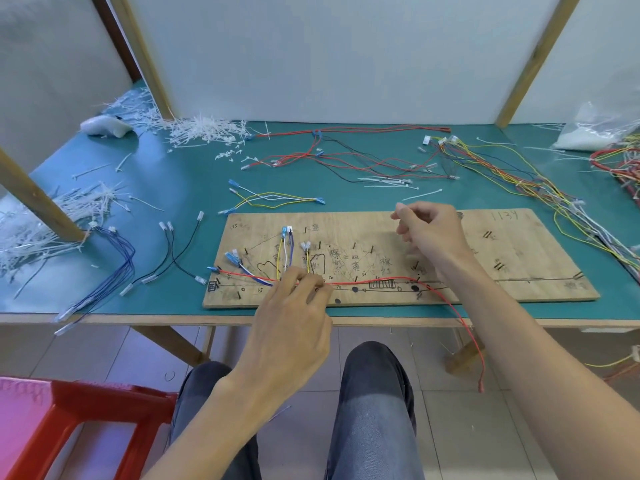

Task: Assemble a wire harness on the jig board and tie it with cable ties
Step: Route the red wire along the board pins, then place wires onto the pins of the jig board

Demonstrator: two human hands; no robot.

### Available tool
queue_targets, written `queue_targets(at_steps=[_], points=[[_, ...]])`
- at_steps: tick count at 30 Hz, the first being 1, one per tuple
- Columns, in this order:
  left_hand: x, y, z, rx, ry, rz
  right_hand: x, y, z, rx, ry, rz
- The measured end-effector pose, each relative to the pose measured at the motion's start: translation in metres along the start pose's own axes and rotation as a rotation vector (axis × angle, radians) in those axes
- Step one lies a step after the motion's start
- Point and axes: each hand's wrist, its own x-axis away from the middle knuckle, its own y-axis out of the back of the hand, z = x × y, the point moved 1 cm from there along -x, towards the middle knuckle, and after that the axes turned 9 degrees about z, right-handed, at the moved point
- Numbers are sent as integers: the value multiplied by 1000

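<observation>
Fingers [309,282] of left hand [294,317] pinch wires [381,280] on jig board [519,258]; right fingers [412,216] curled, hold unclear.

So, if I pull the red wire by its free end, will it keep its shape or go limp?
Probably limp: the red wire droops in a loose curve over the table edge. Likely light too, being thin. It might slide along the board if the left hand pinching it lets go.
</observation>
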Motion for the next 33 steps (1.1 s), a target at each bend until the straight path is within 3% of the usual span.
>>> queue_targets(at_steps=[8, 14, 19, 26, 33], points=[[-16, 4, 12, 223, -4, -125, -20, -5, -24, -50, 71, -121], [-120, 25, 69, 356, 134, -111, -26, -8, -29, -3, 104, -88], [-231, 12, 118, 275, 246, 50, -28, -9, -29, -3, 99, -128], [-319, -28, 152, 171, 365, 82, -34, -8, -37, 36, 179, -157], [-363, -41, 161, 168, 368, 63, -38, -7, -44, 60, 211, -174]])
